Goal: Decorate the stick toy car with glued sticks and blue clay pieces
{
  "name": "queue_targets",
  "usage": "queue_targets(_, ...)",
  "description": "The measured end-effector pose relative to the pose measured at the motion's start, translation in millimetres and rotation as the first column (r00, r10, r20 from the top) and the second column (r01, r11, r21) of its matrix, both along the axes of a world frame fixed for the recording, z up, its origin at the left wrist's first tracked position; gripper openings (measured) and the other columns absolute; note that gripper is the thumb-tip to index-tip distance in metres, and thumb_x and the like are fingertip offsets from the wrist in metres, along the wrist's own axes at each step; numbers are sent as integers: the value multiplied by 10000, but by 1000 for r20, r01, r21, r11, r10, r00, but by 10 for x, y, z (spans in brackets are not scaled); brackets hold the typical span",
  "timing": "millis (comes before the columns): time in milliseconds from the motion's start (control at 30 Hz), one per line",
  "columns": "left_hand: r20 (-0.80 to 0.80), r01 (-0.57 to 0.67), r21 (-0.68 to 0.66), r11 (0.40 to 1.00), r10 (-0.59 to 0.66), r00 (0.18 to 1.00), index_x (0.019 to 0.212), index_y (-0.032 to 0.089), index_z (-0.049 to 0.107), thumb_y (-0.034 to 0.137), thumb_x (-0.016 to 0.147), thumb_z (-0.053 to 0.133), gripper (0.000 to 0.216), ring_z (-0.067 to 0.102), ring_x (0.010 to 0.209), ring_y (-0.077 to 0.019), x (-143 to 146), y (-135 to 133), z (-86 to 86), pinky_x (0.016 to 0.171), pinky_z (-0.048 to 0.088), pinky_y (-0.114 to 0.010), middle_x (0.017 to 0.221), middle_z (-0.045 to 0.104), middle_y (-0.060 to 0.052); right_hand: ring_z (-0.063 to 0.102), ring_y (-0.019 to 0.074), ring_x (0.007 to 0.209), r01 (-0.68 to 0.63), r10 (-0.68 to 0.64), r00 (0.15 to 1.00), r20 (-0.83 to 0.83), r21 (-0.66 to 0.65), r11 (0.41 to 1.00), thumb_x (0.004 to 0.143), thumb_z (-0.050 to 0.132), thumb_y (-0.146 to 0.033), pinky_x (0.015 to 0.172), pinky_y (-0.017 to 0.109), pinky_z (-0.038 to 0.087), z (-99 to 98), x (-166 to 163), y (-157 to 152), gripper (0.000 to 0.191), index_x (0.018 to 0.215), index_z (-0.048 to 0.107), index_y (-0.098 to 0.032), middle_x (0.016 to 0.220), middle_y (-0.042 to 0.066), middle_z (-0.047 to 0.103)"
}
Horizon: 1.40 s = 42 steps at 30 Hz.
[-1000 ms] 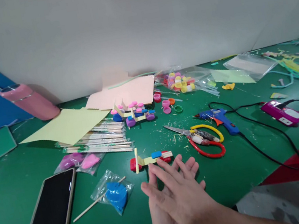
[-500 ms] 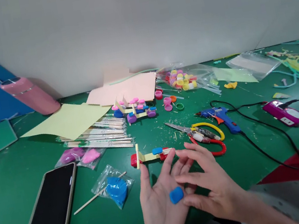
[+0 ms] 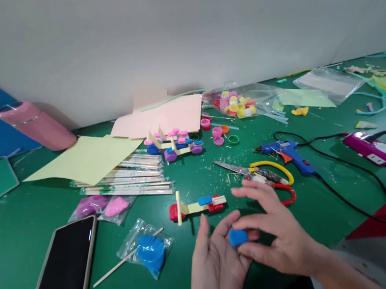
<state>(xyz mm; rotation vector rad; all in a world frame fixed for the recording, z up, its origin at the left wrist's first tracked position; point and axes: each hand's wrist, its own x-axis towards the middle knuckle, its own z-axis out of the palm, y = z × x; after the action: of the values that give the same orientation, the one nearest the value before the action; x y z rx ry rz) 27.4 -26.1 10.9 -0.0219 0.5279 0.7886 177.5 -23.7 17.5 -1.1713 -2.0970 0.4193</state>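
Observation:
A small rounded block of blue clay [image 3: 238, 237] is pinched between the thumb and fingers of my right hand [image 3: 278, 234]. Below and left of it, my left hand [image 3: 217, 269] lies palm up with its fingers spread, holding nothing. Just beyond my hands stands a little scooter model [image 3: 194, 208] with red wheels, a pale stick body and a blue clay seat. To the left, a clear bag with blue clay [image 3: 151, 252] lies across a thin wooden stick [image 3: 112, 270].
A phone [image 3: 55, 286] lies at left. Scissors [image 3: 236, 168], a blue glue gun [image 3: 287, 152] and its cord are at right. Farther back are finished models [image 3: 183, 150], bottle caps [image 3: 218, 136], wrapped chopsticks [image 3: 132, 180], paper sheets [image 3: 87, 158] and a pink tumbler [image 3: 38, 127].
The blue clay block has left my left palm and is now in my right hand's pinch. My left hand has drawn back from the scooter model.

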Motion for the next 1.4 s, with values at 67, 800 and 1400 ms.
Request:
queue_targets(67,-181,73,76,994,-58,982,814,108,642,432,845,378,419,584,725,-174,-29,-21,-26,733,420,-309,766,627,-82,294,305,1223,72,-71,997,-29,46,996,708,642,-240,987,477,279,5,54,114,167,874,646,-220,1274,52,406)
queue_targets(800,-436,790,591,166,889,140,1182,190,441,79,696,571,516,560,869,-245,-220,-25,-305,734,437,-358,964,613,-116,384,278,1171,11,-10,999,36,-11,1000,767,605,-306,959,480,338,-148,-38,544,199,937,653,-214,1195,83,511)
queue_targets(1400,-489,749,604,273,869,78,1175,244,467,104,723,542,479,543,885,-257,-166,-21,-341,741,412,-381,977,607,-91,397,272,1160,-4,5,999,39,-34,999,750,623,-291,964,466,347,-162,-34,558,199,930,656,-212,1178,80,521)
